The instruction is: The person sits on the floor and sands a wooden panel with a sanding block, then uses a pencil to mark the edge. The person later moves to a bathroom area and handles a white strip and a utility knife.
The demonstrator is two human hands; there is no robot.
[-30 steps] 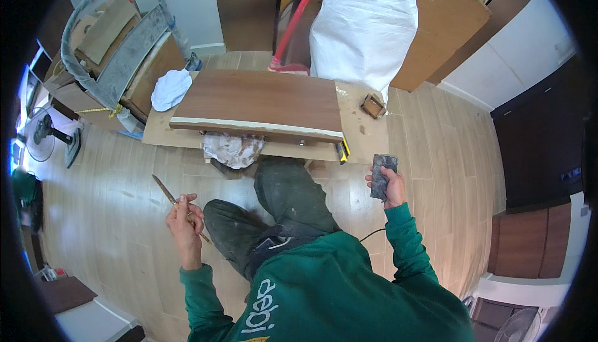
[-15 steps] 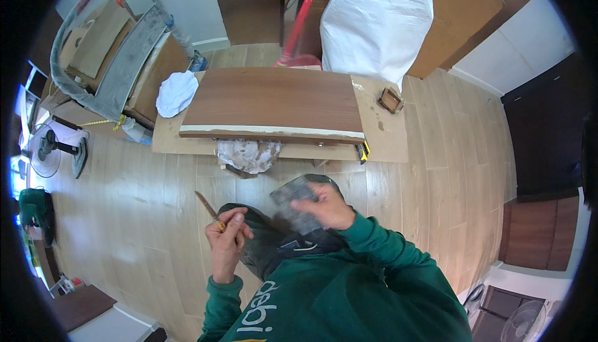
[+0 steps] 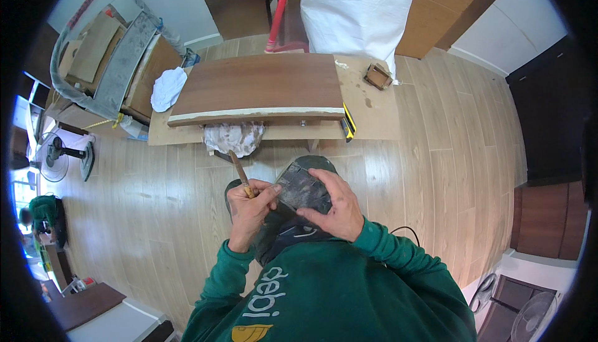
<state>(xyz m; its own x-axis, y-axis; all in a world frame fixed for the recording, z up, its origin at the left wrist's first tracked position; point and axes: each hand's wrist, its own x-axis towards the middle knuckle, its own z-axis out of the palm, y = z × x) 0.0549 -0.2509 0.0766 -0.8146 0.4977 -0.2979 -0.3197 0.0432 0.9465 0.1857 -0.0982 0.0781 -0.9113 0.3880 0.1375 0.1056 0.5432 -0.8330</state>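
Note:
A dark grey, worn flat sheet (image 3: 304,187) is gripped at its right side by my right hand (image 3: 341,208), above my knees. Pinched in my left hand (image 3: 249,211) is a thin knife-like tool (image 3: 238,169) with a yellowish-brown handle, its brown tip pointing up and away. My left fingertips reach the near left edge of the sheet. Beyond my knees, a brown wooden panel (image 3: 261,83) with a white strip along its near edge lies over a cardboard-coloured sheet (image 3: 380,114). A stained rag (image 3: 233,138) bulges out beneath the panel's near edge.
A yellow-and-black cutter-like tool (image 3: 349,124) lies by the panel's right corner. A small wooden box (image 3: 378,76) and white cloth (image 3: 168,90) flank the panel. Behind stand a white sack (image 3: 355,12) and a red-handled tool (image 3: 281,9). A fan (image 3: 62,152) and another person (image 3: 45,217) are at left.
My left hand has moved right, bringing the tool up beside the dark sheet. My right hand now holds the sheet still with the left fingertips at its edge. The view has shifted slightly.

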